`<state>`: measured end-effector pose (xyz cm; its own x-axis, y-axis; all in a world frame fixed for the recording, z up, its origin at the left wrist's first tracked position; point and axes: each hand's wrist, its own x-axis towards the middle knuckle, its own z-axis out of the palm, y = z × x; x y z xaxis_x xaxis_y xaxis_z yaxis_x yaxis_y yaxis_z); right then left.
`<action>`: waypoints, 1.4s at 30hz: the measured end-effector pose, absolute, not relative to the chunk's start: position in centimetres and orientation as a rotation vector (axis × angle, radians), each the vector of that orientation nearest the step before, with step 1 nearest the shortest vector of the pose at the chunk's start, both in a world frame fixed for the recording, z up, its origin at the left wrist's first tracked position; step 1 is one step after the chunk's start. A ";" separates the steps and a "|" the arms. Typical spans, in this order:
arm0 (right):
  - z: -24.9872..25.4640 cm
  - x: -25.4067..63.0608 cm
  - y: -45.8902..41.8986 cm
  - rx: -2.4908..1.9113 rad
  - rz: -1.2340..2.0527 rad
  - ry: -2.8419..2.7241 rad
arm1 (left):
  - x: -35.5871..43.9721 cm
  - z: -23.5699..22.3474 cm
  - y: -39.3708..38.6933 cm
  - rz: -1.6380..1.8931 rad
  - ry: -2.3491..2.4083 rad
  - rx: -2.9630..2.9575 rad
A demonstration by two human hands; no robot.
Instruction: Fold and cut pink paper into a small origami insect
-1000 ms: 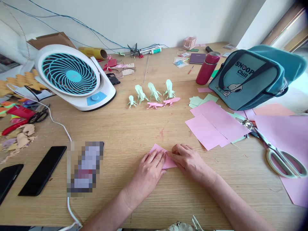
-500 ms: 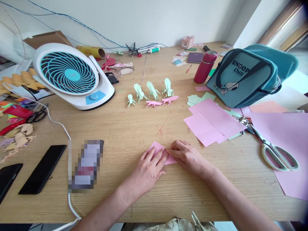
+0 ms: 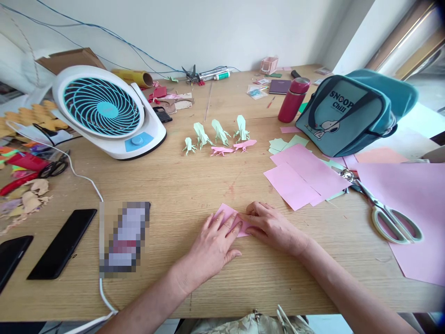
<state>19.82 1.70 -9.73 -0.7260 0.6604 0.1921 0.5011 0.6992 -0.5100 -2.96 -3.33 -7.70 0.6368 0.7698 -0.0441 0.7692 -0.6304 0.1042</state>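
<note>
A small pink sheet of paper lies on the wooden table near its front edge, partly covered by both hands. My left hand rests flat on it, fingers spread and thumb out to the side. From the right, my right hand has its index finger and thumb on the paper's right part, with the other fingers curled in. Beyond the hands stand several pale green folded paper figures, and two pink paper figures sit in front of them.
To the right are loose pink sheets, scissors, a red flask and a teal bag. A white fan, a pixelated phone-like object and a black phone occupy the left. A white cable runs down that side.
My right thumb has come in onto the paper's right corner, which showed more before. My left thumb sits slightly farther out. The camera view has shifted a little.
</note>
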 end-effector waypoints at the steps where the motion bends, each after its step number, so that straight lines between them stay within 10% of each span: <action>1: -9.7 19.8 1.7 -0.899 0.630 -2.549 | -3.0 -7.7 -3.3 0.001 1.287 2.742; 42: -9.7 20.4 -6.4 -1.404 0.236 -2.363 | -2.7 -8.1 -3.2 -0.101 1.212 2.816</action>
<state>20.39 -6.36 -9.73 -0.4283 0.8722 0.2362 0.8082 0.4867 -0.3315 -2.66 -3.16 -8.07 0.6861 0.7220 -0.0898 0.7269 -0.6854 0.0426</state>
